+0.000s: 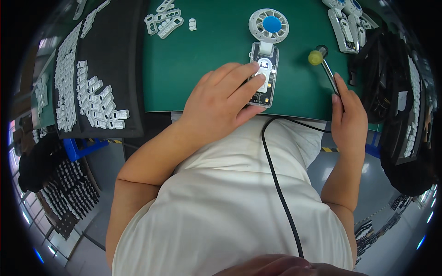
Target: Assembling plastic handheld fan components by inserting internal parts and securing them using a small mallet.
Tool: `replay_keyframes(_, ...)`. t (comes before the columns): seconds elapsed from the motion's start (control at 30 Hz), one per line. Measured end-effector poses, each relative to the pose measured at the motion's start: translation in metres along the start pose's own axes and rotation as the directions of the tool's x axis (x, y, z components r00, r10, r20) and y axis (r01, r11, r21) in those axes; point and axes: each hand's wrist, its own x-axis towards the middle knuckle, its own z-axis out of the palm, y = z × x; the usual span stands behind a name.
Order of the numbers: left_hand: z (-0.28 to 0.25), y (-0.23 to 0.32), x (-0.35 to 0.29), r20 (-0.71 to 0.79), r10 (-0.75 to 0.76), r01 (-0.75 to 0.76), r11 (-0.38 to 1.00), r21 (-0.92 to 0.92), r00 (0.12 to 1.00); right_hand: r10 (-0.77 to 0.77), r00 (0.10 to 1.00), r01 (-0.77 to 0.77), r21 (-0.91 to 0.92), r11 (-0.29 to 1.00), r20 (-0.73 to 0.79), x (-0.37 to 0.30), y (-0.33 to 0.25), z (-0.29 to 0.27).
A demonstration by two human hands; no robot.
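Observation:
A small handheld fan (261,94) lies on the green work mat, with a round white head around a blue centre (272,24) and a body showing a dark circuit board. My left hand (219,99) bends over the body from the left. Its fingertips rest on a white oblong piece (263,83) on the body, while the thumb sits at the near edge. To the right, my right hand (350,117) is closed round the metal handle of a small mallet (328,69). The mallet's yellow and black head is raised off to the right of the fan.
Loose white casing pieces (164,20) lie at the mat's far left. A dark tray (131,92) with rows of white parts stands left. More fans (343,30) lie far right, beside a black bag-like item (375,78). A black cable (276,177) hangs across my shirt.

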Motion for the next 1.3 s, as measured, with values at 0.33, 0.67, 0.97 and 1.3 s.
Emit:
replay_keyframes(0.33,-0.002,0.001,-0.001,0.041,0.013,-0.014,1.000,0.013,0.999,-0.276,0.922,0.318,0.121,0.941,-0.272,0.001,0.008,0.009)
replay_keyframes(0.67,0.004,-0.003,-0.007,-0.055,0.007,-0.011,0.998,-0.068,0.998,-0.378,0.923,0.353,0.546,0.760,-0.070,0.018,-0.059,0.052)
replay_keyframes(0.97,-0.004,-0.006,-0.019,-0.183,-0.036,-0.016,0.962,-0.273,0.982,-0.501,0.861,0.463,0.275,0.843,0.086,0.043,-0.096,0.039)
replay_keyframes(1.3,-0.008,0.003,-0.012,-0.135,0.063,-0.084,0.984,-0.154,0.989,-0.472,0.874,0.484,0.129,0.865,-0.117,0.098,-0.061,0.001)
